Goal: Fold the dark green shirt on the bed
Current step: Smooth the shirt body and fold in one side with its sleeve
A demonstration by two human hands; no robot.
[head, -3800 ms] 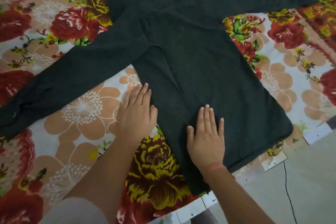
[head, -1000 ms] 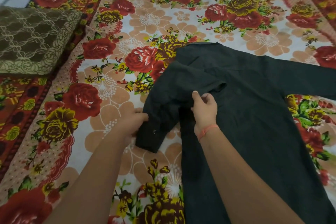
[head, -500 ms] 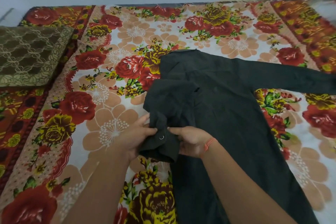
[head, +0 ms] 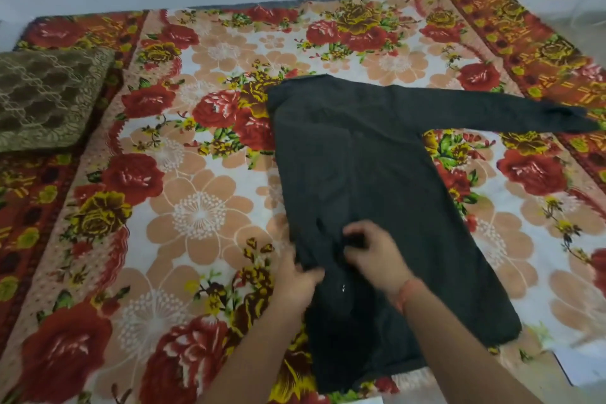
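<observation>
The dark green shirt [head: 377, 174] is lying flat on the floral bed [head: 203, 207], one sleeve [head: 492, 111] stretching out to the right. The left hand [head: 300, 284] is pinching the shirt's near left edge, while the right hand [head: 373, 254], just beside it, is curling its fingers into the cloth.

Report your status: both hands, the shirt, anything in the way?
Left hand and right hand both gripping dark green shirt at its folded-in sleeve. Other sleeve lies spread out. Pillow far left, apart from shirt.
</observation>
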